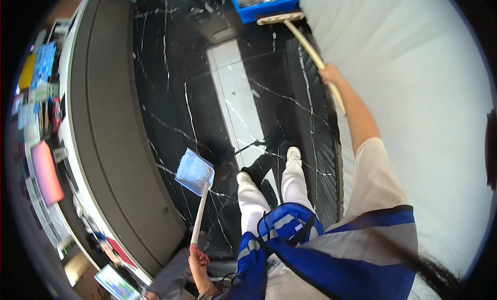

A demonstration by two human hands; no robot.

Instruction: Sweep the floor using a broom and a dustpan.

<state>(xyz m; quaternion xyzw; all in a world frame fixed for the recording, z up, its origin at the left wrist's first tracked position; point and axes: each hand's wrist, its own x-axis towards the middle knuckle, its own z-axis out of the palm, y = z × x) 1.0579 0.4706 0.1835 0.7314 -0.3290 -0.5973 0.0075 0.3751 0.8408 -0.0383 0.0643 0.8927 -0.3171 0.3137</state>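
Observation:
My left hand [198, 261] is closed around the pale handle [200, 214] of a long-handled dustpan, and a red cord or band shows at the hand. Its light blue pan [194, 171] is over the black floor at left of my feet, with some grey debris inside. Whether the pan touches the floor I cannot tell. My right hand [332, 74] grips a cream broom handle [306, 45], held out ahead at right. The broom head [280, 18] is beside the near wall of a blue plastic crate [268, 9].
Glossy black floor with white veins [174, 86] carries a white inlaid strip [237, 98]. A grey-brown counter front [112, 125] runs along the left, with books, papers and screens on top. A large white cover [419, 105] borders the right. My white shoes [294, 153] stand between.

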